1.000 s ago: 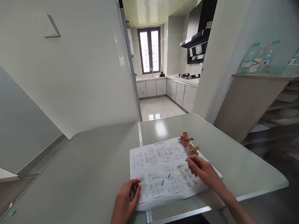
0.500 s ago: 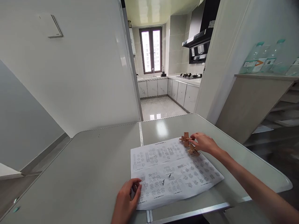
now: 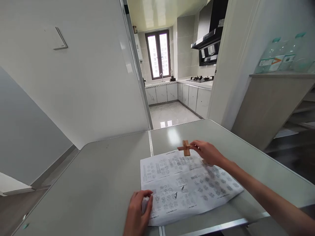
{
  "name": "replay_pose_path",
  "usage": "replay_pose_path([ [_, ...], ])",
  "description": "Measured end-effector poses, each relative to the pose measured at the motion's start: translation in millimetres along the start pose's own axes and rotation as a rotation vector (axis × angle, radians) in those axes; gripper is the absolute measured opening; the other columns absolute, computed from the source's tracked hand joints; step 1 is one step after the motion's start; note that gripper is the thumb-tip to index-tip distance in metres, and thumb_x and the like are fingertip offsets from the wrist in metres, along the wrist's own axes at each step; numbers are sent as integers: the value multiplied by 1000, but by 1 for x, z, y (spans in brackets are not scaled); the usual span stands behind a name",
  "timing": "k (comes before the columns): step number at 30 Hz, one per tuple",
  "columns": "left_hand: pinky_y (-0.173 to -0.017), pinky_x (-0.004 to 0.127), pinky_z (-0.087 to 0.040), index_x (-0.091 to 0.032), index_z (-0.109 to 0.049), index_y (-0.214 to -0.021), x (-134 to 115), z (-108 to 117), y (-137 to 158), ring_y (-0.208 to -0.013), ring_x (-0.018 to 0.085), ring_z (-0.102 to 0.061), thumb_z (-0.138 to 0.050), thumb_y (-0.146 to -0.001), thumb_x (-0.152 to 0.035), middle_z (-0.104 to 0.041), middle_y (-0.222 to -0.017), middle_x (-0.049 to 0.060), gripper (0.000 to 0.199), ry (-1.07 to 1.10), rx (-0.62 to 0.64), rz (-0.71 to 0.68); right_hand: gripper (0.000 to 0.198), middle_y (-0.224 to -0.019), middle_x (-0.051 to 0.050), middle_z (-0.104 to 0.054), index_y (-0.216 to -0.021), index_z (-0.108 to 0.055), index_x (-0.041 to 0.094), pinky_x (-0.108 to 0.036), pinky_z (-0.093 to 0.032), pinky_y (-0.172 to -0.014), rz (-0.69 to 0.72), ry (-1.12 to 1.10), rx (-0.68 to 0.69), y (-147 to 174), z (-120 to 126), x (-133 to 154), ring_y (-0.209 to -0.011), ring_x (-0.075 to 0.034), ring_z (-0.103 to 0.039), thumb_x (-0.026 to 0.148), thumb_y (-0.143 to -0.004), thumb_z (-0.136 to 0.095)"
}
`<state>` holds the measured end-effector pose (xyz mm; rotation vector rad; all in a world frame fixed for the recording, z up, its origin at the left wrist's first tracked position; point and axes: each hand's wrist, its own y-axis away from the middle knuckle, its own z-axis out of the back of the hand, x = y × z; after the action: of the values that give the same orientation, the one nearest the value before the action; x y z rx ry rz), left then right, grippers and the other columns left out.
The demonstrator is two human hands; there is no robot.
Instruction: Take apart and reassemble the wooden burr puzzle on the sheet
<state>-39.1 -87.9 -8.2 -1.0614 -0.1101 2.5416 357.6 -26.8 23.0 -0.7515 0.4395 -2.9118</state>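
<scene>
A small wooden cross-shaped assembly (image 3: pixel 186 151) of flat pieces is pinched in my right hand (image 3: pixel 208 152), held above the far edge of a printed sheet (image 3: pixel 172 183). A second wooden piece (image 3: pixel 204 161) lies on the sheet below that hand, mostly hidden by it. The sheet is creased and covered with rows of small line drawings. At its near left edge rests my left hand (image 3: pixel 139 209), fingers curved with a gap between thumb and forefinger and nothing visible in it.
The grey-green table (image 3: pixel 103 183) has a metal seam (image 3: pixel 151 143) across it and a metal front edge. Several plastic bottles (image 3: pixel 275 55) stand on a shelf unit (image 3: pixel 275 105) at the right. Beyond a doorway is a kitchen with a stove (image 3: pixel 200 78).
My right hand has moved left with the wooden cross, away from the second wooden piece. My left hand stays at the sheet's edge. The view has shifted slightly.
</scene>
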Motion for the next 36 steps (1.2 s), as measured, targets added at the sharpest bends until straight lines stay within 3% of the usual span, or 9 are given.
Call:
replay_pose_path([
  [3, -104, 50, -51, -28, -66, -114, -20, 3, -20, -121, 31, -60, -62, -96, -42, -66, -123, 9, 23, -11, -46, -148, 35, -96, -4, -74, -103, -69, 25, -31, -48, -70, 181, -255, 16, 9, -14, 32, -78, -21, -67, 47, -108, -42],
  [6, -114, 56, -42, -31, -50, -140, -37, 2, -50, -139, 33, -47, -74, -89, -42, -50, -148, 11, 58, 71, -16, -205, 34, -94, -4, -73, -102, -68, 23, -30, -49, -70, 269, -444, 53, 10, -31, 58, -78, -19, -65, 47, -107, -45],
  [9, -114, 56, -44, -34, -32, -152, -40, -5, -82, -142, 35, -45, -84, -79, -43, -37, -160, 12, 90, 249, 128, -184, 35, -89, -4, -71, -101, -68, 22, -28, -50, -67, 261, -569, 62, 7, -49, 70, -73, -17, -63, 49, -106, -47],
  [12, -118, 57, -39, -33, -27, -155, -29, -16, -105, -145, 35, -43, -92, -68, -38, -43, -157, 13, 109, 394, 235, -202, 36, -84, -3, -70, -102, -68, 21, -28, -50, -64, 239, -656, 69, 4, -65, 73, -67, -16, -61, 51, -105, -48],
  [17, -114, 53, -44, -24, -56, -136, -8, -30, -119, -128, 32, -61, -89, -71, -35, -64, -136, 11, 73, 476, 270, -148, 38, -84, -3, -70, -103, -70, 22, -29, -51, -63, 213, -695, 51, 2, -85, 73, -64, -16, -60, 53, -104, -48],
  [22, -110, 50, -49, -26, -52, -140, -2, -33, -118, -127, 31, -62, -91, -67, -33, -62, -140, 12, 83, 494, 220, -103, 36, -89, -5, -74, -102, -70, 22, -30, -51, -67, 207, -667, 10, 3, -102, 73, -73, -18, -64, 51, -104, -49],
  [30, -102, 45, -52, -23, -62, -131, -7, -24, -117, -108, 26, -66, -91, -67, -39, -70, -123, 7, 72, 278, 151, -154, 26, -93, -4, -77, -105, -68, 23, -31, -51, -71, 219, -569, -27, 6, -113, 72, -77, -20, -69, 43, -104, -52],
  [36, -96, 42, -56, -20, -65, -126, -1, -31, -117, -101, 25, -68, -91, -65, -39, -73, -112, 6, 69, 276, 154, -160, 18, -95, -4, -79, -108, -65, 24, -34, -52, -79, 222, -536, 0, 8, -121, 69, -82, -21, -72, 35, -105, -51],
])
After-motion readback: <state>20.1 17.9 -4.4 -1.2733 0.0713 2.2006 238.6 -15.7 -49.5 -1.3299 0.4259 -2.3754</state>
